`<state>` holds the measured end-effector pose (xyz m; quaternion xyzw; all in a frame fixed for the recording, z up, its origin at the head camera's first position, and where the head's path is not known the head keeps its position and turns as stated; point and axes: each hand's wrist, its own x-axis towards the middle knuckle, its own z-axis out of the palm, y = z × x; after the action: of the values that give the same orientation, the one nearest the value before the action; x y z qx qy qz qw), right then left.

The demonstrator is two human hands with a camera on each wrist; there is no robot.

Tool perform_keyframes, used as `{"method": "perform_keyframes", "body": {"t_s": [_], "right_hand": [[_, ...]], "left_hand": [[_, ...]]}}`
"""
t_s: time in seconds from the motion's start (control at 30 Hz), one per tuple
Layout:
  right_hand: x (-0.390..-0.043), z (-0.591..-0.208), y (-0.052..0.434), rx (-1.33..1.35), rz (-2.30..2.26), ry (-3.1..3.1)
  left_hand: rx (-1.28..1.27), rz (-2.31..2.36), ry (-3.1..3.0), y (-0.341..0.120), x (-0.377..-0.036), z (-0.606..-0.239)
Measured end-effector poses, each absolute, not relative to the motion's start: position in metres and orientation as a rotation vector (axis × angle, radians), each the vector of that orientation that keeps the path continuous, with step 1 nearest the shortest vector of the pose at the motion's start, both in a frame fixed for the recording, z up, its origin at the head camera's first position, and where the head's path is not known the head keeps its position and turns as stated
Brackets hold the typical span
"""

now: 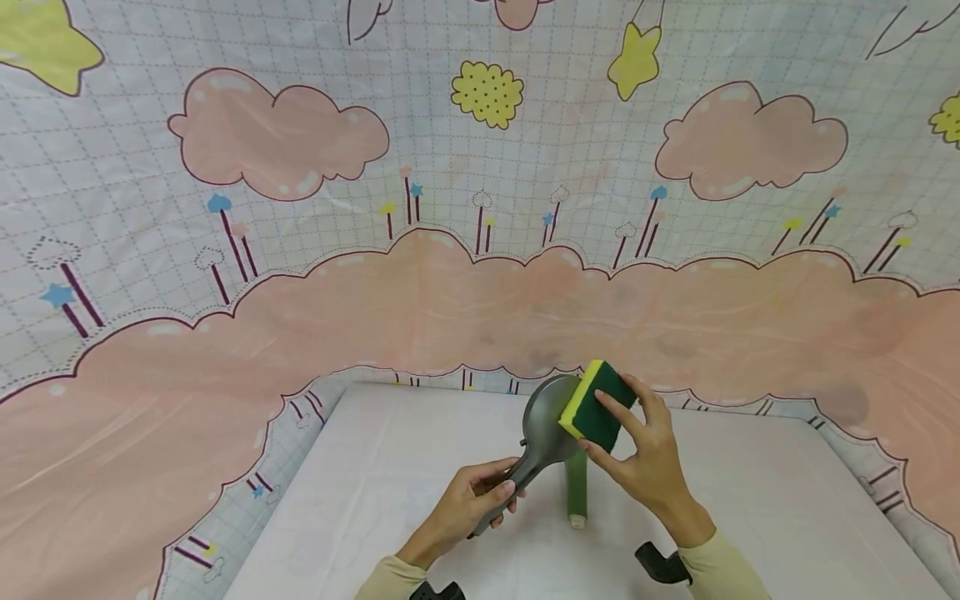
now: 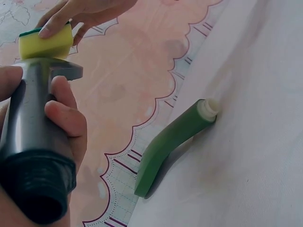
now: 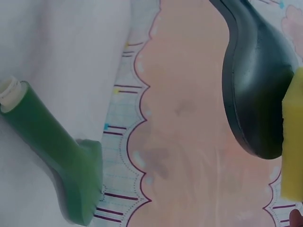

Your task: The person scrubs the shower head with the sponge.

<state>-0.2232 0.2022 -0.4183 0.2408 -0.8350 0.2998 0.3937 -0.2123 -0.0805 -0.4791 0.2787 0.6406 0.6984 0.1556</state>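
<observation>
My left hand (image 1: 468, 504) grips the handle of a grey handheld shower head (image 1: 542, 425), its round head tilted up. In the left wrist view the threaded hole at the handle's end faces the camera. Between thumb and fingers, my right hand (image 1: 651, 454) pinches a sponge (image 1: 603, 406) with a yellow foam side and a dark green scouring side. The yellow side lies against the back of the shower head. A second, green shower head (image 2: 175, 135) with a pale threaded end lies on the table just below and behind the grey one; its head is partly hidden in the head view.
Both hands work over a white-covered table (image 1: 337, 492). Behind it hangs a cloth backdrop (image 1: 450, 308) printed with pink clouds and stars, its lower part spreading around the table's far and side edges. A black wrist mount (image 1: 663, 563) sits at the right sleeve.
</observation>
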Motion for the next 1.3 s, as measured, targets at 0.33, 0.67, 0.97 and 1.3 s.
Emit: {"method": "perform_keyframes", "body": {"t_s": [0.33, 0.67, 0.97, 1.3], "right_hand": [[-0.216, -0.421, 0.188, 0.658, 0.685, -2.113], [-0.214, -0.420, 0.185, 0.681, 0.653, -2.110], [-0.220, -0.414, 0.195, 0.643, 0.695, -2.104], [-0.219, -0.412, 0.198, 0.612, 0.769, -2.115]], "left_hand": [[0.693, 1.981, 1.833, -0.078, -0.211, -0.475], [0.681, 1.986, 1.794, -0.078, -0.210, -0.471], [0.731, 1.969, 1.780, -0.079, -0.209, -0.471], [0.728, 1.952, 1.846, -0.079, -0.208, -0.473]]}}
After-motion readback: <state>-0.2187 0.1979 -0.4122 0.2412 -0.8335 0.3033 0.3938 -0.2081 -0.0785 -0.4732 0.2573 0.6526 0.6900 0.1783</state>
